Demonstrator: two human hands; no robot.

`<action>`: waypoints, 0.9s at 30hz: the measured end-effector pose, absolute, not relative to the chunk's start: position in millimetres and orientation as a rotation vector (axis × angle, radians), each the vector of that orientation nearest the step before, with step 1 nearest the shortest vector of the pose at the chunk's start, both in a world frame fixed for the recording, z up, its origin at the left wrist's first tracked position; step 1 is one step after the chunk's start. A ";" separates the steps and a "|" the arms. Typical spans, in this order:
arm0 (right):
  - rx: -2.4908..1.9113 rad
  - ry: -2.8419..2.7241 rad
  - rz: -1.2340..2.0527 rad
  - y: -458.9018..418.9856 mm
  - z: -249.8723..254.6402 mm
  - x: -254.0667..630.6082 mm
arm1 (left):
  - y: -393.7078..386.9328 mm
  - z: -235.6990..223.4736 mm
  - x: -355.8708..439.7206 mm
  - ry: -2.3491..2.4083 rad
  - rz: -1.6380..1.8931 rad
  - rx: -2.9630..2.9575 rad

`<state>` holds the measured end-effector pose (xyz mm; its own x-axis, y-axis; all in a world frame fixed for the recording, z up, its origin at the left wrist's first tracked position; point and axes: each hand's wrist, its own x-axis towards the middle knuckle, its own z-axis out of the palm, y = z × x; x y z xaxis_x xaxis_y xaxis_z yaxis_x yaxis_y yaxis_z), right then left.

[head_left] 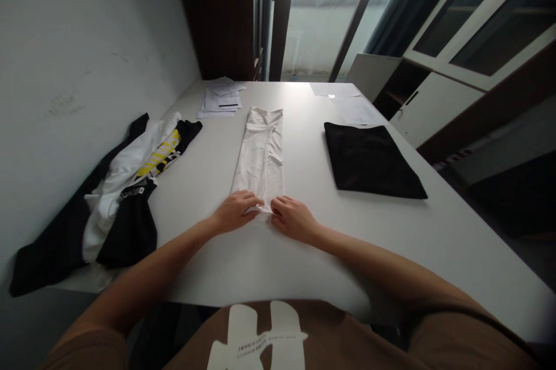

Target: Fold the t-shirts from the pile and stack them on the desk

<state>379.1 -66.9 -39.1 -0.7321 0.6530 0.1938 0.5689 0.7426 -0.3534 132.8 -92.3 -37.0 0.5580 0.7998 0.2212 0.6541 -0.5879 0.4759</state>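
A white garment [262, 150], folded into a long narrow strip, lies lengthwise on the table in front of me. At its near end my left hand [237, 209] has its fingers closed on the edge of the cloth. Beside it, on the right, my right hand [293, 216] pinches the same edge with curled fingers. The bit of cloth between the two hands is slightly raised and creased. Part of the near edge is hidden under my fingers.
On the white table [304, 266], a folded black garment [371, 160] lies to the right. Loose black and white clothes [125, 196] are heaped at the left, by the wall. Papers [220, 101] lie at the far left, with more sheets [354, 108] at the far right.
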 end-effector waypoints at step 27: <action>-0.313 -2.842 0.305 -56.4 -27.3 395.3 | -98.1 -14.9 118.4 1.077 0.508 2.676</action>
<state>395.3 -56.4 -27.3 -0.9415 0.2392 0.2376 0.1833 0.9546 -0.2347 118.4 -98.1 -14.9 0.6734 0.7007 0.2357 0.6276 -0.7103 0.3186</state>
